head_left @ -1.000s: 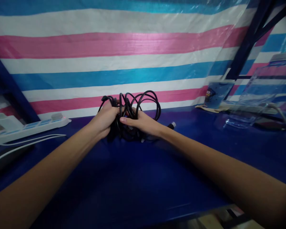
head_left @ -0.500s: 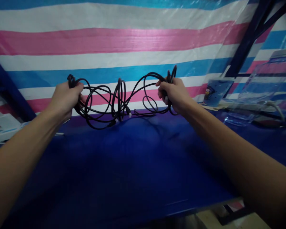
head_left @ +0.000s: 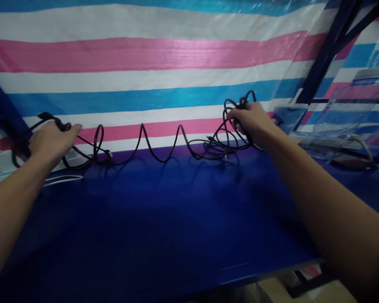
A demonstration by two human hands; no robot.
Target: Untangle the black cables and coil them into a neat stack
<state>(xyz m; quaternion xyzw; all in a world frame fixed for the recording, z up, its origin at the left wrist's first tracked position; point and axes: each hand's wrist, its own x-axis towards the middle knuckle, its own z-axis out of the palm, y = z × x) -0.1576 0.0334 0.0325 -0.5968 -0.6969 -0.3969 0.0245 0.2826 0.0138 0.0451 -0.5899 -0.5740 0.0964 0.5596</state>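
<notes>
A black cable (head_left: 163, 161) stretches in loose waves between my two hands, over the back of the blue tabletop (head_left: 164, 219). My left hand (head_left: 52, 136) is closed on one bunch of it at the left. At the right, my right hand (head_left: 251, 120) grips a larger bundle of loops, some standing up above the fingers and others hanging toward the table. Small connector ends show near the left bunch and below the right loops. Part of the cable inside each fist is hidden by the fingers.
A striped plastic sheet (head_left: 145, 54) hangs behind the table. To the right stand a blue cup (head_left: 290, 117) and a clear plastic container (head_left: 344, 109). A white cord loop (head_left: 65, 179) and white items lie at the left. Dark blue frame posts (head_left: 318, 63) rise at both sides.
My hands have moved apart, the left one farther left and the right one slightly right. The tangled middle loops have drawn out into a single wavy strand.
</notes>
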